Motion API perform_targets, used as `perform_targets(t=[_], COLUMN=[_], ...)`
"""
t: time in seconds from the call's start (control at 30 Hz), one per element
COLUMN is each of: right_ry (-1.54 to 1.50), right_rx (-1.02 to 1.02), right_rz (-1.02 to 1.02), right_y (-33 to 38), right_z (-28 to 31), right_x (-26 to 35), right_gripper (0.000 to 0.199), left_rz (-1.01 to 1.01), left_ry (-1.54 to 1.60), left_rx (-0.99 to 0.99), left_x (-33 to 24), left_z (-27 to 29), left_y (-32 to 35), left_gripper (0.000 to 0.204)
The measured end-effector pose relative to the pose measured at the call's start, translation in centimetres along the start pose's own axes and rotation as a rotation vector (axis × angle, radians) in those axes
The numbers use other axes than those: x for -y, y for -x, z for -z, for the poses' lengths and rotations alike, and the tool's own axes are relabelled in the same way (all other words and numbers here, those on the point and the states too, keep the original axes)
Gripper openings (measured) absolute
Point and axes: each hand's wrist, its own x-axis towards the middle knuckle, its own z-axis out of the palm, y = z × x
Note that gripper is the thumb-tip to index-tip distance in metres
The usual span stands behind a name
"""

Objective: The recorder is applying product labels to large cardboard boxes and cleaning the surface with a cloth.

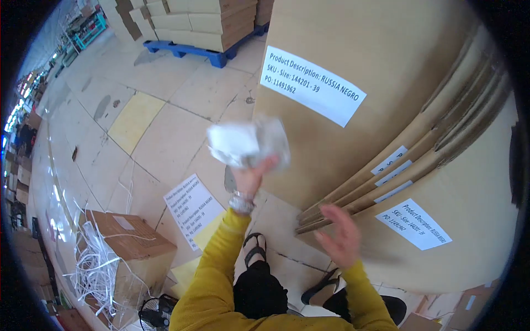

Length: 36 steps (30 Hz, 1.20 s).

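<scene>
My left hand (249, 177), with a band round its wrist, is closed on a white bundle (248, 142). The bundle is smeared by motion, so I cannot tell if it is paper, cloth or film. Down to the right, my right hand (340, 237) has its fingers apart and holds nothing. It is close to the lower edges of several flattened cardboard cartons (353, 201), which lean together in a fanned stack. White printed labels are stuck on these cartons, one on the far large panel (313, 85) and another on the nearest panel (414, 223).
At the lower left stands a cardboard box (130, 237) spilling white plastic strips (99, 259), with a small black fan (157, 311) beside it. Printed label sheets (193, 207) lie on the tiled floor. A blue pallet (190, 52) carries stacked cartons at the back.
</scene>
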Motion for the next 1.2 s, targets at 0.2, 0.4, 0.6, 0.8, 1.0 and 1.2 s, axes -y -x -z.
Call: perform_targets(t=[0.2, 0.4, 0.6, 0.8, 1.0, 1.2], right_ry=[0.499, 0.397, 0.42, 0.447, 0.437, 0.477], right_rx=[-0.071, -0.159, 0.01, -0.114, -0.041, -0.039], right_rz=[-0.01, -0.202, -0.105, -0.165, -0.062, -0.036], right_y=[8.8, 10.8, 10.8, 11.4, 10.8, 9.9], right_z=[9.8, 10.2, 9.3, 11.0, 10.6, 9.5], right_x=[2.3, -0.9, -1.0, -0.4, 0.1, 0.6], right_gripper=[0.045, 0.04, 0.035, 0.033, 0.032, 0.03], left_rz=[-0.611, -0.943, -1.054, -0.79, -0.621, -1.044], left_ry=[-0.596, -0.372, -0.5, -0.231, -0.211, -0.703], left_rx=[-0.248, 0.088, 0.293, -0.386, -0.333, 0.095], left_x=[-2.5, -2.3, -2.2, 0.8, 4.0, 3.0], left_z=[-11.1, -16.9, -15.6, -11.1, -13.1, -14.1], left_y=[-11.2, -5.1, -8.6, -13.9, -6.6, -3.1], left_gripper=[0.062, 0.029, 0.032, 0.043, 0.039, 0.03])
